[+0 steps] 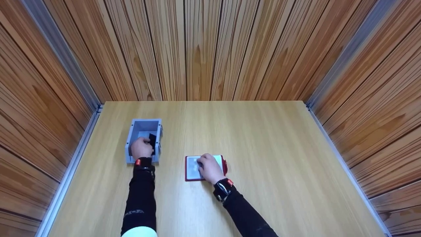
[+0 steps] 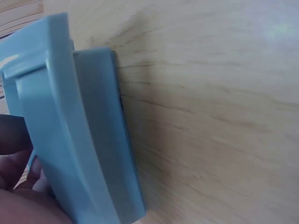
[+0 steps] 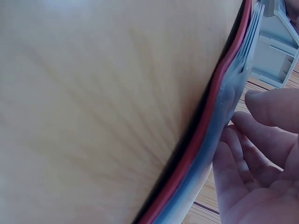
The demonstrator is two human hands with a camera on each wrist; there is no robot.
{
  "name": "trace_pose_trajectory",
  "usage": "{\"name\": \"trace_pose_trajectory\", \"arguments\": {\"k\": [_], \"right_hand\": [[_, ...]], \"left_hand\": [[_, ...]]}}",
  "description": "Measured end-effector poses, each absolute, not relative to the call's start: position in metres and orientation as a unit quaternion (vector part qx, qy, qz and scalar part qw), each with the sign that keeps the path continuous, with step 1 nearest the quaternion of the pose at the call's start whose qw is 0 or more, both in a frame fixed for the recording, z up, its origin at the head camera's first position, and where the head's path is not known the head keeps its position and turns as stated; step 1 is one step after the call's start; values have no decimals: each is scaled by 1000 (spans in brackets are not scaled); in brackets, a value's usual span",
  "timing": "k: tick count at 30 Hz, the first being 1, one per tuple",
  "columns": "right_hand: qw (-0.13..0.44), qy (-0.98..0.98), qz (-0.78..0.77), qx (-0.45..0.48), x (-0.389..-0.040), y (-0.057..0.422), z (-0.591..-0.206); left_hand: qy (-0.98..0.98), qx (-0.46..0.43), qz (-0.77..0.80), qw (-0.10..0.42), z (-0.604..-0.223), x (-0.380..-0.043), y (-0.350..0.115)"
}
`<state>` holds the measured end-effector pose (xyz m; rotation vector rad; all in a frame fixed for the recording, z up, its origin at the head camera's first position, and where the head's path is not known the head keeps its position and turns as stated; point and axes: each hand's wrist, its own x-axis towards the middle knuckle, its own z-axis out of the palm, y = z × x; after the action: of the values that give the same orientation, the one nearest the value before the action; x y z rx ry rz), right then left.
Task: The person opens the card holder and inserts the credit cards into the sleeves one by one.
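On the left, a blue-grey plastic bin [image 1: 131, 144] stands on the table, and my left hand [image 1: 141, 148] reaches down into it. Its curled fingers pinch a black flat piece [image 1: 152, 138] near the bin's right wall. The bin's outer side [image 2: 70, 140] hides most of that hand in the left wrist view. A red-edged booklet with clear, pale plastic pages [image 1: 190, 168] lies open in front of me. My right hand [image 1: 211, 168] rests over its pages, fingers loosely bent. In the right wrist view, the fingertips [image 3: 226, 151] are right at the page surface, beside fanned page edges.
The light wood table [image 1: 263, 148] carries the bin and the booklet, with a gap between them. Wood-plank walls [image 1: 197, 49] enclose the back and both sides. Metal rails [image 1: 342, 158] run along the table's side edges.
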<state>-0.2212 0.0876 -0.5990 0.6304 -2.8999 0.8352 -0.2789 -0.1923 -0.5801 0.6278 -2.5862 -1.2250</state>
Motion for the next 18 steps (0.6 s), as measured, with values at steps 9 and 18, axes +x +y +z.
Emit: {"name": "trace_pose_trajectory", "arguments": {"k": [9,18], "right_hand": [[40,-939,273,207,-220,88,-600],[36,-939,273,206,-221,88,-599]], "left_hand": [[-858,218,-431,174,-577,-277,-192],[-831,218,-467,207,-554,-273,-186]]}}
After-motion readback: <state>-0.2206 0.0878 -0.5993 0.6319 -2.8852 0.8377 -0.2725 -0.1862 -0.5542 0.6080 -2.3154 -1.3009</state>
